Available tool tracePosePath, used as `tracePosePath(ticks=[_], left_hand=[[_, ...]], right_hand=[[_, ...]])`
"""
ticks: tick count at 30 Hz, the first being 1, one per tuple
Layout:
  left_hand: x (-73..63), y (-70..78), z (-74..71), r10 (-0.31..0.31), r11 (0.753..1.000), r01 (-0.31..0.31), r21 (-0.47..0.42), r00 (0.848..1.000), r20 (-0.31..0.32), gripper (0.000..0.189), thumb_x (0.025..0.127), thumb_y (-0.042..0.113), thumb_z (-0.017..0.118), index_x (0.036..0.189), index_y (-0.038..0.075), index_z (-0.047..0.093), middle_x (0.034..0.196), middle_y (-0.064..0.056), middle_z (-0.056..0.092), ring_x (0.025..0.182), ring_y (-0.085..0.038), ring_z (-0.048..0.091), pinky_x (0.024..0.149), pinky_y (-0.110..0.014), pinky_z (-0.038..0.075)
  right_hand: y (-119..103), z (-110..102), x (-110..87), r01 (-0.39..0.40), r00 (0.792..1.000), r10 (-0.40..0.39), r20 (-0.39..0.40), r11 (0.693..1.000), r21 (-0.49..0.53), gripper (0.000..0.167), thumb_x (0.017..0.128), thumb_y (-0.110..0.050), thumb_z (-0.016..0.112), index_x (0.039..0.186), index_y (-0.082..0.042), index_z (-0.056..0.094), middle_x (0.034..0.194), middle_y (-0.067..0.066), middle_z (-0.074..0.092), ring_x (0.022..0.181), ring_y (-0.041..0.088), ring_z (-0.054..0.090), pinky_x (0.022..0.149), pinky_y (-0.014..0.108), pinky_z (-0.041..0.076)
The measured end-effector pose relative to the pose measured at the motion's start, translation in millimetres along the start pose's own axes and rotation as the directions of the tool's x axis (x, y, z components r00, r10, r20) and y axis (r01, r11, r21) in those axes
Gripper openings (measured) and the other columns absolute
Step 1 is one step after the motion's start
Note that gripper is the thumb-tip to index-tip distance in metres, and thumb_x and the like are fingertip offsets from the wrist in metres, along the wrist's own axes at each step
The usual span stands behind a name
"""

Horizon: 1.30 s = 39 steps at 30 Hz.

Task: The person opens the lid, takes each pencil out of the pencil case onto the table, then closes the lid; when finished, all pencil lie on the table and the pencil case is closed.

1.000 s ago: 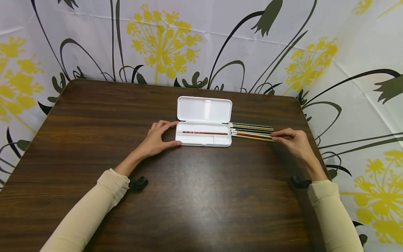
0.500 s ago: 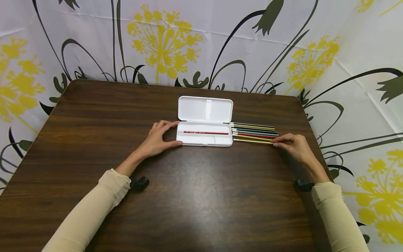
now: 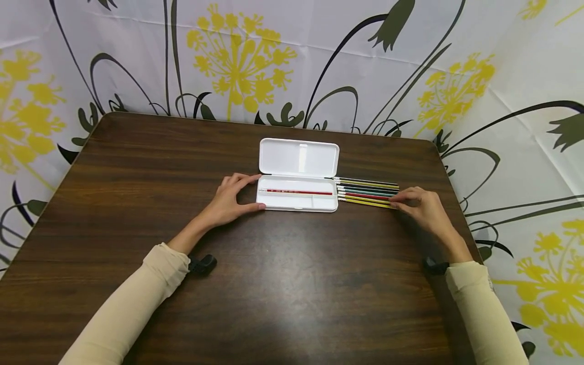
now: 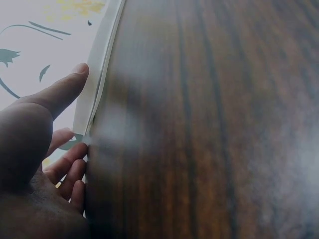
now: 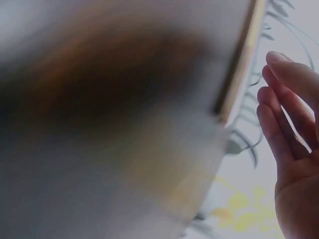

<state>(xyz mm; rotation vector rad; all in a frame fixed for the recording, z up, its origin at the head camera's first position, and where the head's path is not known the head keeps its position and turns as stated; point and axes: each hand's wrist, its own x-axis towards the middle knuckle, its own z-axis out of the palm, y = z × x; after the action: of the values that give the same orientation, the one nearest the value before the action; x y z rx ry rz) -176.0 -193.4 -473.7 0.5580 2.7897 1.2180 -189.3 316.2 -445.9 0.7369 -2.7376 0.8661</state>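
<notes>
A white pencil case (image 3: 298, 206) lies hinged open on the brown table, a red pencil (image 3: 298, 192) in its tray. My left hand (image 3: 225, 200) holds the case's left end, thumb at the front corner and index finger at the back corner. The left wrist view has that thumb (image 4: 65, 89) against the case's white side (image 4: 97, 74). Several pencils (image 3: 367, 187), black, green, red and yellow, lie side by side right of the case, white eraser ends toward it. My right hand (image 3: 422, 205) pinches a pencil at the far end of this row, near its front.
Patterned cloth (image 3: 242, 61) with yellow flowers hangs behind the table (image 3: 283, 284) and along its right side. The table's right edge runs close beyond the right hand. Black wrist cameras (image 3: 203, 264) sit on both wrists.
Half a second ago the frontmost yellow pencil lay apart from the row; now it is close beside the others. My right fingertips have shifted slightly back. The left hand stays put.
</notes>
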Motion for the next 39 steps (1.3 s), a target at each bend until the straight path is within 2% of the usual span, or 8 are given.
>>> tracePosePath(ticks=[5,9,15,19,25,31,39], left_hand=[[0.2,0.3,-0.8,-0.009,1.000,0.009,0.005,1.000,-0.001,0.079,0.082,0.044,0.079,0.149,0.020,0.044,0.134,-0.009,0.044,0.121,-0.031,0.032,0.100,-0.057,0.023],[0.3,1.0,0.4,-0.003,1.000,0.003,0.009,1.000,-0.003,0.080,0.081,0.044,0.080,0.149,0.020,0.045,0.134,-0.010,0.045,0.120,-0.032,0.033,0.100,-0.057,0.024],[-0.5,-2.4,4.0,0.014,1.000,-0.014,0.005,1.000,-0.017,0.079,0.081,0.042,0.080,0.148,0.018,0.046,0.132,-0.011,0.046,0.119,-0.033,0.034,0.100,-0.056,0.024],[-0.6,-3.2,4.6,0.015,1.000,-0.015,0.005,1.000,-0.013,0.079,0.081,0.042,0.080,0.148,0.018,0.045,0.131,-0.011,0.046,0.119,-0.033,0.034,0.100,-0.056,0.024],[-0.2,0.0,-0.1,0.010,1.000,-0.010,0.003,1.000,-0.011,0.079,0.081,0.042,0.080,0.148,0.018,0.045,0.132,-0.011,0.046,0.120,-0.032,0.033,0.101,-0.055,0.023],[0.2,1.6,-2.5,0.015,1.000,-0.015,0.001,1.000,-0.008,0.080,0.081,0.042,0.080,0.148,0.016,0.045,0.132,-0.012,0.046,0.120,-0.033,0.034,0.101,-0.056,0.022],[-0.2,-0.7,0.4,0.008,1.000,-0.008,0.006,1.000,-0.012,0.079,0.081,0.043,0.080,0.148,0.019,0.046,0.134,-0.010,0.045,0.121,-0.032,0.033,0.101,-0.056,0.023]], right_hand=[[-25,11,31.7,0.029,1.000,-0.030,0.004,0.998,0.048,0.017,0.081,-0.004,0.079,0.097,-0.009,0.078,0.094,0.000,0.070,0.090,0.018,0.063,0.076,0.045,0.050],[-53,34,60.5,0.078,0.996,-0.081,0.032,0.993,0.083,0.017,0.081,-0.005,0.080,0.097,-0.009,0.079,0.092,0.000,0.072,0.087,0.018,0.062,0.073,0.046,0.048],[-81,68,92.6,0.138,0.969,-0.156,0.191,0.985,0.103,0.014,0.084,-0.006,0.078,0.097,-0.010,0.079,0.092,0.000,0.073,0.084,0.024,0.058,0.068,0.041,0.046],[-86,77,101.5,0.141,0.948,-0.160,0.276,0.986,0.088,0.015,0.083,-0.005,0.078,0.098,-0.010,0.079,0.091,0.000,0.073,0.084,0.025,0.056,0.068,0.035,0.044],[-90,81,109.9,0.175,0.936,-0.181,0.303,0.983,0.048,0.014,0.081,-0.005,0.080,0.095,-0.010,0.080,0.090,0.001,0.073,0.083,0.021,0.054,0.068,0.034,0.044],[-93,81,113.8,0.174,0.926,-0.157,0.343,0.985,-0.019,0.013,0.081,-0.004,0.080,0.092,-0.011,0.081,0.087,0.001,0.069,0.083,0.019,0.052,0.069,0.034,0.046],[-99,82,114.9,0.229,0.895,-0.180,0.409,0.971,-0.072,0.013,0.084,-0.003,0.077,0.095,-0.010,0.080,0.087,0.003,0.070,0.084,0.021,0.051,0.071,0.036,0.044]])
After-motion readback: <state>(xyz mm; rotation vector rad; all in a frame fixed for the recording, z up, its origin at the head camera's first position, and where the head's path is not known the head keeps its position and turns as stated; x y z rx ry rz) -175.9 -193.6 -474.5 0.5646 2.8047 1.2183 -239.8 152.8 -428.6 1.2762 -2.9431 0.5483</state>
